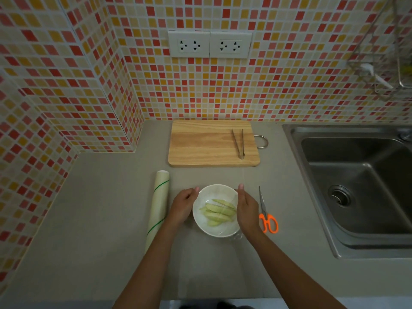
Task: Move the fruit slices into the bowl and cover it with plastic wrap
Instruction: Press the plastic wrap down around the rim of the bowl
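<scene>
While both hands, the left hand [183, 206] and right hand [246, 210], press clingy plastic wrap [237, 236] against the white bowl [201, 221], fingers curled around its rim, the mango slices [219, 211] inside look slippery.

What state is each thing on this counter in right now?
Bowl: upright, holding the slices, clear wrap over it.
Fruit slices: piled inside the bowl.
Plastic wrap roll: lying on the counter, left of the bowl.
Left hand: against the bowl's left side.
Right hand: against the bowl's right side.
Scissors: closed, lying flat.
Tongs: lying on the cutting board.
Sink: nothing visible in it.
</scene>
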The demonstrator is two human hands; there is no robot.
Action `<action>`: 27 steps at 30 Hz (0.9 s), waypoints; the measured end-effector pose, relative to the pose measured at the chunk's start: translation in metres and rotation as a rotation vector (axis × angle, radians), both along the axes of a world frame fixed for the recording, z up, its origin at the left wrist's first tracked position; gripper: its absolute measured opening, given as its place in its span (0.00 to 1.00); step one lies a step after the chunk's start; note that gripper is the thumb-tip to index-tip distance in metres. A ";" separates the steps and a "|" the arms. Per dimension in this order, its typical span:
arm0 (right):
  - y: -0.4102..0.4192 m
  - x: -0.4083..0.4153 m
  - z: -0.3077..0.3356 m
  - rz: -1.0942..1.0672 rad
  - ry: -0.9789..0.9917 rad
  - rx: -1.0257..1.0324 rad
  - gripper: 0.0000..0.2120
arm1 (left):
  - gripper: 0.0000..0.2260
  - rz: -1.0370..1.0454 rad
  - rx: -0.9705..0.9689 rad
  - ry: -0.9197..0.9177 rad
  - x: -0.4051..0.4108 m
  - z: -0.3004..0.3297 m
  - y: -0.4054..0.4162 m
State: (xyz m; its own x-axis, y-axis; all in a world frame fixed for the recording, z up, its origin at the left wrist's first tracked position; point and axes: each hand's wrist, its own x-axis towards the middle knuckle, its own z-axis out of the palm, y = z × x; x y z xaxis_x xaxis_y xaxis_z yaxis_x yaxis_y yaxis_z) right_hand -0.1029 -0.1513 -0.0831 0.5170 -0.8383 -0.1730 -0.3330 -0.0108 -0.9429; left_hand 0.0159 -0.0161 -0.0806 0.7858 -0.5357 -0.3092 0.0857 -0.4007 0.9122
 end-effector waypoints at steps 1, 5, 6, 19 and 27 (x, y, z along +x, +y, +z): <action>0.000 0.000 0.001 0.006 0.001 -0.001 0.28 | 0.15 0.003 0.004 0.000 0.000 0.000 -0.001; -0.001 -0.003 0.004 0.039 -0.022 -0.046 0.26 | 0.14 0.060 -0.002 0.015 -0.001 -0.004 -0.001; -0.002 -0.004 0.005 0.052 -0.024 -0.066 0.24 | 0.14 0.056 -0.003 -0.011 -0.001 -0.005 -0.001; -0.005 0.001 -0.002 -0.017 -0.028 0.061 0.20 | 0.15 0.208 -0.033 0.020 -0.012 -0.011 -0.012; -0.009 0.003 0.004 -0.048 -0.026 0.225 0.23 | 0.11 0.297 0.107 0.076 0.013 -0.002 -0.021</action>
